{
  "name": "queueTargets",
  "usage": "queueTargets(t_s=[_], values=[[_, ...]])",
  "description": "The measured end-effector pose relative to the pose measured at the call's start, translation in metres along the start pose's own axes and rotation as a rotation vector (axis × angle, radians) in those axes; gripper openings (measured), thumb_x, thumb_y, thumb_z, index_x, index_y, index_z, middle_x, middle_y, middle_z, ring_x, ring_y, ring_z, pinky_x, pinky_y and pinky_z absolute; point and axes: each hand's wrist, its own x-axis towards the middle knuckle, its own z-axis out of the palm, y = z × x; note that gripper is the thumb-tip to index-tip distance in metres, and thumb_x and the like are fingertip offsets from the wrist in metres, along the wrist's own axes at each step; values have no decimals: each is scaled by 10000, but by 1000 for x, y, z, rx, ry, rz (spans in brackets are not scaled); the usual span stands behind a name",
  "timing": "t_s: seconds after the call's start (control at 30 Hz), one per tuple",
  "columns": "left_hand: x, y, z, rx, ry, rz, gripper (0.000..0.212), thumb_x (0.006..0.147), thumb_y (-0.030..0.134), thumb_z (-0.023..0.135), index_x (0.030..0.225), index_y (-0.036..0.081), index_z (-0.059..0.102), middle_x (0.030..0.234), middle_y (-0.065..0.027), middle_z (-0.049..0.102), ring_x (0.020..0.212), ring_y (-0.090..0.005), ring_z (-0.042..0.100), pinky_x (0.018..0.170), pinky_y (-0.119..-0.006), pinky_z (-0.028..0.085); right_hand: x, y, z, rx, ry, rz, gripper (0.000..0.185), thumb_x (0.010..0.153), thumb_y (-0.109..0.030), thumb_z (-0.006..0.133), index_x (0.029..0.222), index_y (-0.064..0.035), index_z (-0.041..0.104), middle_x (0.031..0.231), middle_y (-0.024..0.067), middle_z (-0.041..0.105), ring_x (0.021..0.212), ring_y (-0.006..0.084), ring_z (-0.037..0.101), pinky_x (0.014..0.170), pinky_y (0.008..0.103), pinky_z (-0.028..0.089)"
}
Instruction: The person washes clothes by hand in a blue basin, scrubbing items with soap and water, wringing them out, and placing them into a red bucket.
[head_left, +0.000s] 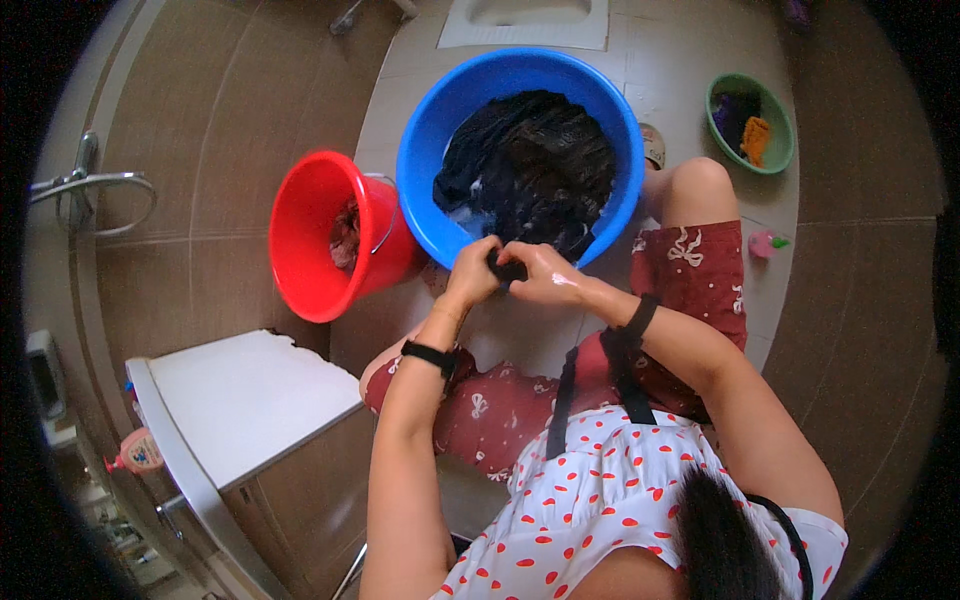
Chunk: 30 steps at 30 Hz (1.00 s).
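In front of me stands a large blue plastic basin filled with wet black cloth, with some foam and water at its near left side. Over the basin's near rim, my left hand and my right hand come close together. Both grip a bunched part of the black cloth between them. The right wrist looks wet and shiny. What lies beneath my fingers is hidden, so how the cloth is folded there cannot be seen.
A tilted red bucket holding pinkish cloth touches the basin's left side. To the right are a green bowl with an orange cloth and a pink bottle. A squat toilet lies beyond; a white panel stands left.
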Motion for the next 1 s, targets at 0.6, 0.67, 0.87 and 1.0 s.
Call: queueTargets(t_s=[0.6, 0.67, 0.87, 1.0], values=[[-59, 18, -21, -554, 448, 122, 279, 606, -58, 647, 713, 65, 421, 955, -124, 602, 1019, -273, 518, 921, -371, 349, 27, 118, 1, 274, -75, 799, 523, 721, -389, 659, 1091, -32, 562, 1120, 135, 539, 1053, 219, 479, 900, 305, 360], [-56, 19, -19, -559, 445, 136, 277, 609, -58, 647, 711, 65, 421, 954, -126, 602, 1020, -273, 518, 921, -369, 349, 27, 129, -6, 314, -113, 707, 426, 743, -345, 648, 1035, -41, 588, 1039, 101, 572, 996, 182, 498, 876, 295, 369], [-65, 13, -11, -599, 485, 133, 280, 613, -48, 657, 690, 71, 416, 959, -132, 601, 1032, -281, 514, 921, -372, 349, 33, 102, -9, -196, 126, 516, 627, 664, -248, 734, 1197, -47, 472, 1208, 150, 478, 1132, 235, 430, 939, 300, 337], [-63, 35, -10, -641, 436, 208, 279, 613, -50, 655, 676, 72, 413, 954, -130, 603, 1043, -287, 511, 927, -380, 346, 25, 97, -21, 192, 71, 586, 855, 619, -302, 759, 1287, 17, 331, 1312, 218, 343, 1214, 284, 340, 977, 330, 305]])
